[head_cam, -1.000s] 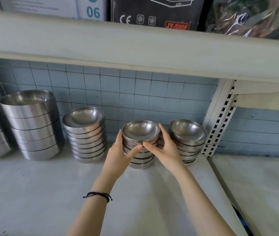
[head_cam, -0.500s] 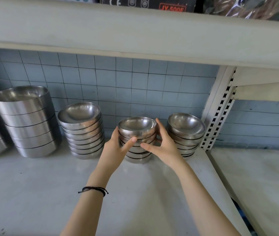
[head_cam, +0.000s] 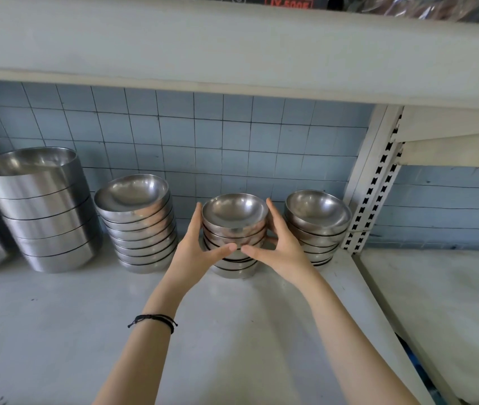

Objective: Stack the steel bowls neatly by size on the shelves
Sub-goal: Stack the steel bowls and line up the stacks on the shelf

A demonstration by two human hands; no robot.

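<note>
Grey shelf (head_cam: 232, 323). Clasping middle bowl stack (head_cam: 235, 226) between left hand (head_cam: 196, 254) and right hand (head_cam: 282, 249), thumbs across front, likely squaring column; wider stack (head_cam: 140, 229) left of it.

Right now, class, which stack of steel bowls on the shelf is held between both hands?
The small stack second from the right: the left hand and right hand grip its sides; no other stack is gripped.
</note>
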